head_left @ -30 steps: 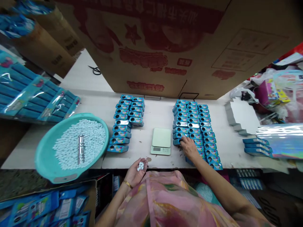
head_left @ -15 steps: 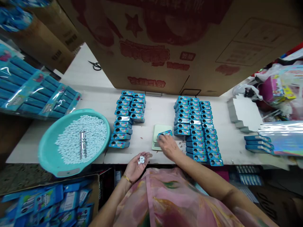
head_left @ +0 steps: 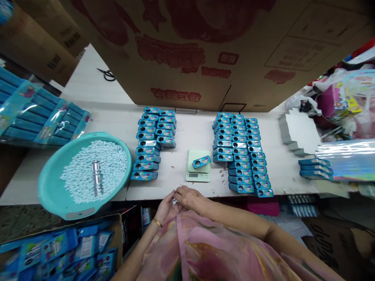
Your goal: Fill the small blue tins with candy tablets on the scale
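Observation:
My left hand (head_left: 165, 210) is cupped palm up near the table's front edge and holds a few small pale blue candies (head_left: 175, 201). Over that palm, my right hand (head_left: 189, 198) has its fingers bent together at the candies; what is between the fingertips is hidden. Just beyond my hands stands a pale green digital scale (head_left: 198, 176). A blue tin (head_left: 201, 162) lies tilted on its pan, with a dark round opening at its left end. To the left is a turquoise basin (head_left: 115, 136) of the same candies, a shiny metal scoop (head_left: 96, 177) lying on them.
Rows of blue tins stand left (head_left: 146, 159) and right (head_left: 241, 164) of the scale. A big cardboard box (head_left: 202, 86) rises behind them. Scissors (head_left: 108, 75) lie at the back left. Below the table, a carton holds blue packages (head_left: 58, 246). Stacked card sheets (head_left: 301, 130) are at right.
My right hand has let go of the tin on the scale and come back to my left palm. The left fingers have curled up more around the candies. The view has shifted slightly.

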Motion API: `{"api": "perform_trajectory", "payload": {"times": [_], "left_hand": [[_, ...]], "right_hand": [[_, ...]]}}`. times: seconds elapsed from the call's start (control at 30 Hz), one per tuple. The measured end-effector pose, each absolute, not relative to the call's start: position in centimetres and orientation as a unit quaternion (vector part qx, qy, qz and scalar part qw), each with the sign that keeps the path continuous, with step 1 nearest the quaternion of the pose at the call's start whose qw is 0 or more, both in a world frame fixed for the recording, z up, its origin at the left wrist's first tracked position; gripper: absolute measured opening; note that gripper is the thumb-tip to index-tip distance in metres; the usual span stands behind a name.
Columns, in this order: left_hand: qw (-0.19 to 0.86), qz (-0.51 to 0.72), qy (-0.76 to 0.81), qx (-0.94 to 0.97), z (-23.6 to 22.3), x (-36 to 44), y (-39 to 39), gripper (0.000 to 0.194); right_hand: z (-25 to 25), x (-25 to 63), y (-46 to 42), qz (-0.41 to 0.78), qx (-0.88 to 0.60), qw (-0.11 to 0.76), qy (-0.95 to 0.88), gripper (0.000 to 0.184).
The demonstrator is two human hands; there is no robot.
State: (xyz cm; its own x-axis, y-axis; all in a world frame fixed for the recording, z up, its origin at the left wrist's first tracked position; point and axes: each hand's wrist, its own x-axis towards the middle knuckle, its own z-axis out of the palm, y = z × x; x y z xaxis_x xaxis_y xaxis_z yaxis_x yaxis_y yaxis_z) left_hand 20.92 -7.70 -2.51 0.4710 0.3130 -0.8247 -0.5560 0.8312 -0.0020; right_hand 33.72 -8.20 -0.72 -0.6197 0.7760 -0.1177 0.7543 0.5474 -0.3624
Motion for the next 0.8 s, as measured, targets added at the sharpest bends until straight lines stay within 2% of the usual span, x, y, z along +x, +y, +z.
{"api": "perform_trajectory", "payload": {"times": [0.2, 0.37, 0.47, 0.7, 0.8], "left_hand": [[0.842, 0.262, 0.456, -0.123, -1.8, 21.8, -7.2, 0.020], [0.845, 0.316, 0.419, -0.100, 0.0, 24.0, -5.0, 0.019], [0.844, 0.329, 0.417, -0.069, 0.6, 25.3, -3.4, 0.020], [0.805, 0.326, 0.495, 0.012, 0.4, 25.5, -2.9, 0.016], [0.792, 0.329, 0.513, 0.040, 0.5, 25.3, -3.4, 0.019]], "right_hand": [[-0.2, 34.1, -7.9, 0.211, -0.465, 0.049, -0.858, 0.009], [0.8, 37.3, -6.0, 0.279, -0.522, 0.140, -0.794, 0.014], [1.2, 39.8, -4.1, 0.265, -0.570, 0.177, -0.757, 0.018], [1.5, 42.0, -1.4, 0.192, -0.613, 0.070, -0.764, 0.016], [1.3, 42.0, -1.8, 0.207, -0.605, 0.111, -0.761, 0.018]]}}
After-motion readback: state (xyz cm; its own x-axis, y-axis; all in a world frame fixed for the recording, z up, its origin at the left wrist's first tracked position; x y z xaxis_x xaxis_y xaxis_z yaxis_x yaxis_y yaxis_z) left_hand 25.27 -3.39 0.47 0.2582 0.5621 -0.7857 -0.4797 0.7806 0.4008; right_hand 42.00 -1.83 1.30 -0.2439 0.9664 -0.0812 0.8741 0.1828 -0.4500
